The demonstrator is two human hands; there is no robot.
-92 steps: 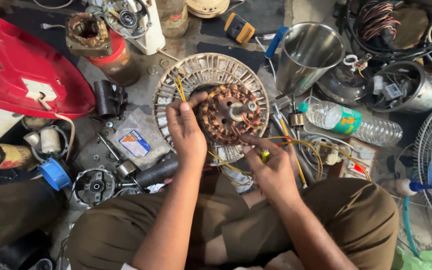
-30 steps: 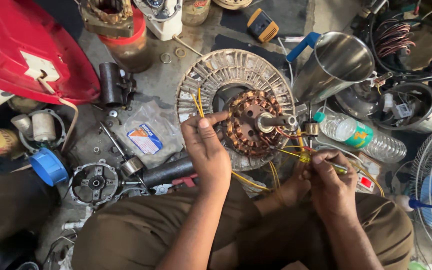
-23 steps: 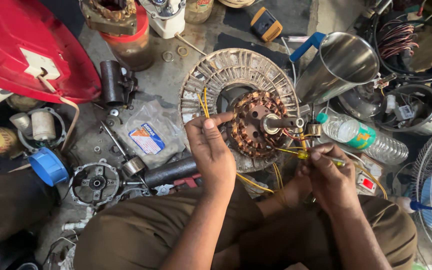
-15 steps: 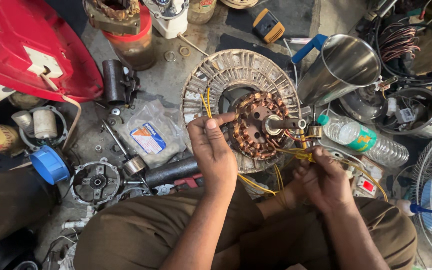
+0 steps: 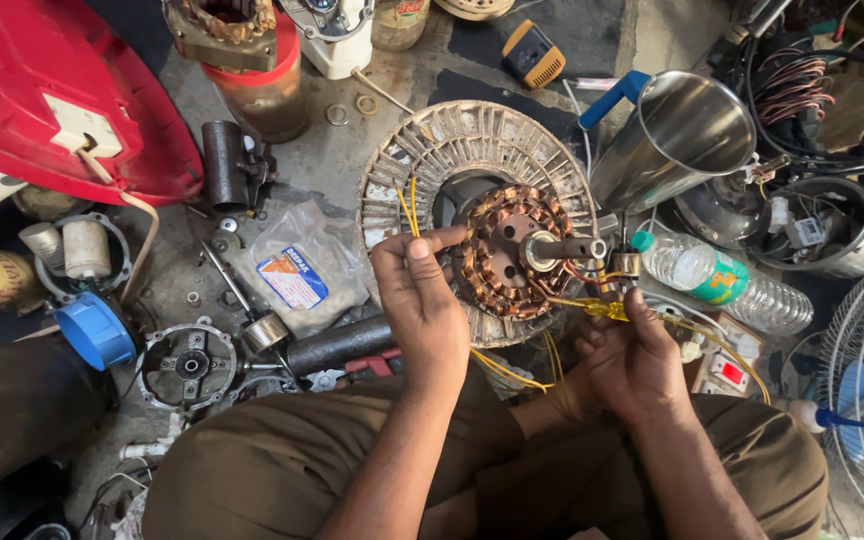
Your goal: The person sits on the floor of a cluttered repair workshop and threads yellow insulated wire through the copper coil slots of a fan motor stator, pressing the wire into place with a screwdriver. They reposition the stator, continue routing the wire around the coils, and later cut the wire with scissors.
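Hands (image 5: 522, 330) on flat stator (image 5: 507, 250), shaft (image 5: 562, 247) rightward

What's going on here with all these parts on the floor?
A person sits on the floor over a ceiling fan motor, a round ribbed housing with a copper-wound stator and shaft in the middle. The left hand pinches thin yellow wires by the stator's edge. The right hand pinches yellow sleeved leads near the shaft. Around them lie a steel jug, a plastic water bottle, a red cover and a smaller motor end plate.
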